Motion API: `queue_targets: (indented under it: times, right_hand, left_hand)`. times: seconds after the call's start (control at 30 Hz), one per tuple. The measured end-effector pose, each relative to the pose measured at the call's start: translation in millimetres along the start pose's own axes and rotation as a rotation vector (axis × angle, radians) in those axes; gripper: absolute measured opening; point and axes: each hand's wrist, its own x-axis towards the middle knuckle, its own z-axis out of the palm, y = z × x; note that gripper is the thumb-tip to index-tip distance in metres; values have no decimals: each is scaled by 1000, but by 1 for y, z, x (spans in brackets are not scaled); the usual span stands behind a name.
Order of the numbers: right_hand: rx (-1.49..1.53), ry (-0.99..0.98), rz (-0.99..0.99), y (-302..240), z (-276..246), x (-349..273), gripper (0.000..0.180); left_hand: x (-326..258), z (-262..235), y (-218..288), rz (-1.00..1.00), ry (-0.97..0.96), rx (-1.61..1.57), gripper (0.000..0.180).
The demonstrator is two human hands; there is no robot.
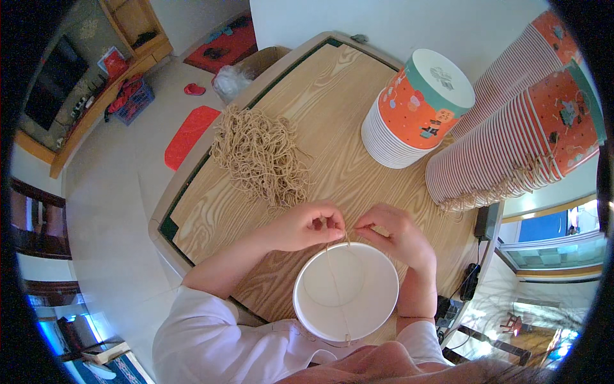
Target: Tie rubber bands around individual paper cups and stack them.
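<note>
A white paper bucket (346, 291) stands open-side up at the near edge of the wooden table (332, 109), close to my body. A thin tan string (337, 288) runs across its mouth from the far rim to the near rim. My left hand (304, 225) and my right hand (395, 235) meet at the bucket's far rim, both pinching the string's end there. A loose heap of the same tan strings (261, 155) lies on the table beyond my left hand.
Stacks of orange and teal paper buckets lie nested on the table: one stack (416, 109) at the back centre, longer ones (518, 134) at the right. A black power adapter (486, 221) sits at the right edge. Red mats (188, 134) lie on the floor at the left.
</note>
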Motion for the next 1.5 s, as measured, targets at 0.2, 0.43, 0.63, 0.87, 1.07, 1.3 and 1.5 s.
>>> queue_targets:
  times: [0.2, 0.43, 0.63, 0.87, 1.07, 1.3, 1.5]
  right_hand:
    - [-27, 39, 7, -13, -2, -1, 12]
    - [-44, 118, 10, -23, -2, -4, 15]
    - [-87, 152, -28, -22, 0, -2, 18]
    - [-104, 128, -58, -16, -1, 0, 26]
    - [-106, 125, -60, -18, -4, 0, 28]
    - [-73, 163, -69, -21, 5, 0, 19]
    - [-57, 95, -77, -19, 4, 2, 21]
  left_hand:
    - [6, 2, 0, -358, -27, -713, 26]
    - [3, 12, 5, -294, 56, -639, 25]
    - [7, 8, 9, -235, 79, -361, 21]
    - [17, -2, 8, -274, -60, -186, 21]
    - [18, -3, 1, -255, -47, -283, 16]
    - [14, -9, 6, -253, -20, -388, 14]
    - [11, -5, 4, -210, -27, -336, 15]
